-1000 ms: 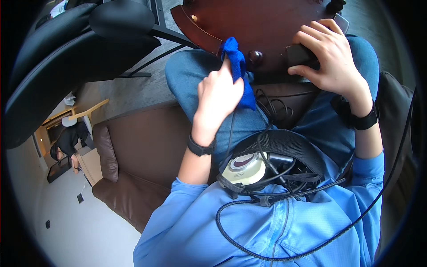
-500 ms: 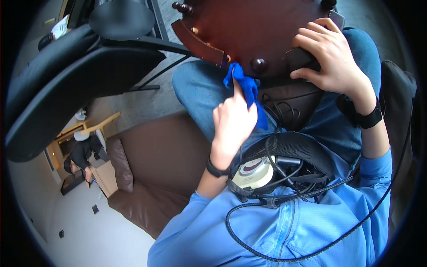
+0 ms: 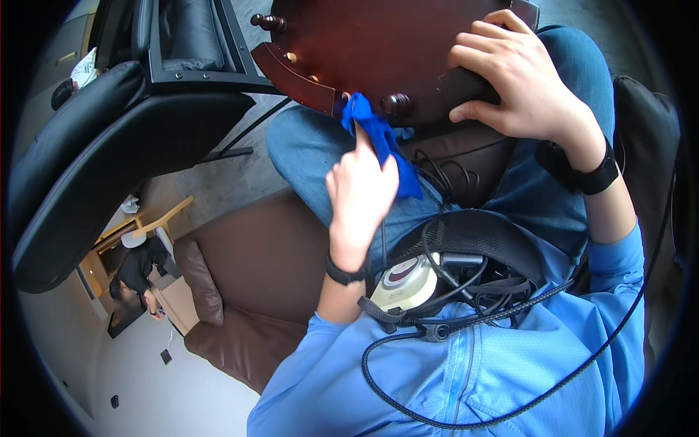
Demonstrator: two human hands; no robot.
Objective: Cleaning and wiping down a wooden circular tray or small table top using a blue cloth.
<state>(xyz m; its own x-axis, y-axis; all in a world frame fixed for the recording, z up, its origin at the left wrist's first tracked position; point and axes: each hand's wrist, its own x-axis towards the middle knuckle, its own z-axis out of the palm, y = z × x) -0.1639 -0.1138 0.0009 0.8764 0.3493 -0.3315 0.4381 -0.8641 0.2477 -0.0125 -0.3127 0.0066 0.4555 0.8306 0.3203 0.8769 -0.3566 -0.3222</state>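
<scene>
A dark red-brown polished wooden piece (image 3: 378,47) with a rounded outline rests across my lap; its exact kind is unclear. It carries a turned knob (image 3: 397,105) and a raised curved strip (image 3: 302,80) with small pale round spots beside it. My left hand (image 3: 362,182) holds a blue cloth (image 3: 381,142), its index finger stretched and pressing the cloth at the near end of the strip. My right hand (image 3: 518,84) is wrapped over a dark brown curved part (image 3: 470,95) at the right side of the piece, thumb on the near side.
Brown leather sofa seating (image 3: 255,247) lies to my left, and a black padded chair (image 3: 124,153) with a metal frame stands beyond it. Dark cables (image 3: 443,171) lie between my legs; a black pouch (image 3: 480,237) sits at my waist. Another person (image 3: 135,266) bends over at far left.
In the picture, the wooden piece and both hands sit slightly farther left and up, along with the surroundings. The cloth stays at the strip's end, and my right hand keeps its grip.
</scene>
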